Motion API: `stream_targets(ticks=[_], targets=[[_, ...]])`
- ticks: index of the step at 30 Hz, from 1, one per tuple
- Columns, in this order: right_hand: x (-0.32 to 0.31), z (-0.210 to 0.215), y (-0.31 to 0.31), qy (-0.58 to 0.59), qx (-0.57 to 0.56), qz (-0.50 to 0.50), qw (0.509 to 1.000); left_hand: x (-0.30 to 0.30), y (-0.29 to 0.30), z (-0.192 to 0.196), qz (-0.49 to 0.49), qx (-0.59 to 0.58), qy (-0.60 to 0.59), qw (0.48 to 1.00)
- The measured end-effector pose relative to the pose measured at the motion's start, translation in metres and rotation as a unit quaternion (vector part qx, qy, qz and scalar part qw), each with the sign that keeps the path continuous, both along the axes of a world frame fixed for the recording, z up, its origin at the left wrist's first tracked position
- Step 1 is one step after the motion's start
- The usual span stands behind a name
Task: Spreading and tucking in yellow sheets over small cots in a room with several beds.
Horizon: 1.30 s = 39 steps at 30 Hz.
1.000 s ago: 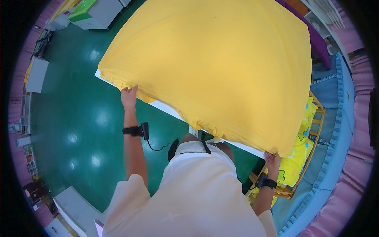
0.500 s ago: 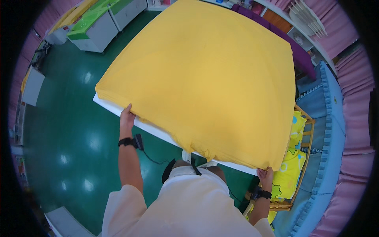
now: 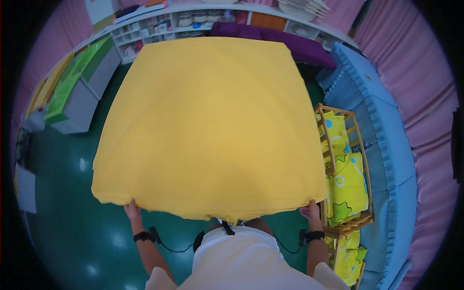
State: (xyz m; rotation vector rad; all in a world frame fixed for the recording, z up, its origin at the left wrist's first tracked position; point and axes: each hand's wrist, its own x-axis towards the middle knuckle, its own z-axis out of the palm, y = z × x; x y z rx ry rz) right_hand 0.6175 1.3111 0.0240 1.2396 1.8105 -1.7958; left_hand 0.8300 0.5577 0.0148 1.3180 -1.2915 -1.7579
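A large yellow fitted cloth (image 3: 212,125) lies stretched over a broad flat slab in front of me. Its gathered near edge hangs in small folds by my waist, hiding whatever is under it. Near the left corner, my left hand (image 3: 132,210) is closed on that edge, fingers pinching the cloth. My right hand (image 3: 310,210) grips the same edge by the right corner, its fingers partly tucked under. Both wrists carry black straps with small cabled devices.
Wooden cots (image 3: 367,193) with yellow patterned bedding stand close on the right, before blue padded panels (image 3: 382,145). A purple-covered bench (image 3: 275,41) and white shelves (image 3: 166,26) are at the back. A green-topped cabinet (image 3: 77,87) stands left on the green floor (image 3: 63,193).
The yellow-covered slab has swung round so its near edge runs nearly level across my view. Both hands moved with it, the left one down and leftward. The white strip under the edge no longer shows.
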Motion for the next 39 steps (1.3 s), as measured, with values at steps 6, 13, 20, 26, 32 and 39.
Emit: stream_targets(ticks=[6, 13, 20, 26, 32, 39], targets=[[0.003, 0.024, -0.024, 0.018, 0.294, 0.071, 0.953, -0.044, 0.05, 0.06, -0.085, -0.429, -0.528, 0.728], [0.004, 0.069, -0.075, 0.257, 0.637, 0.334, 0.645, -0.095, 0.144, 0.054, -0.33, -0.52, -0.43, 0.66], [0.001, 0.035, -0.074, 0.228, 0.575, 0.393, 0.68, -0.098, 0.151, 0.05, -0.324, -0.546, -0.423, 0.647], [0.001, 0.029, -0.067, 0.242, 0.572, 0.391, 0.679, -0.095, 0.15, 0.039, -0.304, -0.567, -0.423, 0.638], [-0.004, 0.028, -0.075, 0.272, 0.557, 0.403, 0.673, -0.075, 0.145, 0.043, -0.356, -0.511, -0.369, 0.69], [0.049, 0.052, -0.155, 0.423, 0.431, 0.525, 0.6, 0.071, 0.195, 0.053, -0.317, -0.433, -0.329, 0.777]])
